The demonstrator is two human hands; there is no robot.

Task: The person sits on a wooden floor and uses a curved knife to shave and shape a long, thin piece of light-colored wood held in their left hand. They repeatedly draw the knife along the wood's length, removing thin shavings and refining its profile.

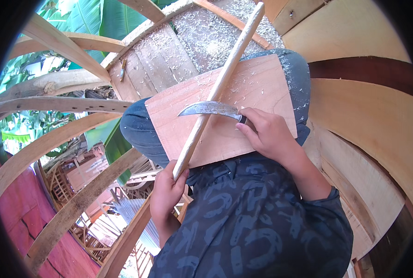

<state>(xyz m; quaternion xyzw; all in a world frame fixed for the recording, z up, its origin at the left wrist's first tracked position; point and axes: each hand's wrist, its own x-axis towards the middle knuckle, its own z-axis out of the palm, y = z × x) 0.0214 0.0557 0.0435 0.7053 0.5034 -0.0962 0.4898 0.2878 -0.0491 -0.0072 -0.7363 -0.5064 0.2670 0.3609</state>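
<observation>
My left hand [168, 186] is closed round the near end of a long pale wooden stick [236, 51], which slants up and away to the right. In my right hand [266, 132] is a knife with a curved blade [209, 108] and a dark handle, mostly hidden by my fingers. The blade lies across the stick at about its middle, its tip pointing left. Beneath both is a rectangular wooden board [257, 92] resting on my lap, with a few shavings on it.
Wood shavings [216, 46] cover the plank floor [155, 58] ahead. A small lighter-like object [123, 69] lies at its left. Curved wooden ribs [76, 215] rise at the left, with gaps between them. Wide curved planks [359, 102] form a wall at the right.
</observation>
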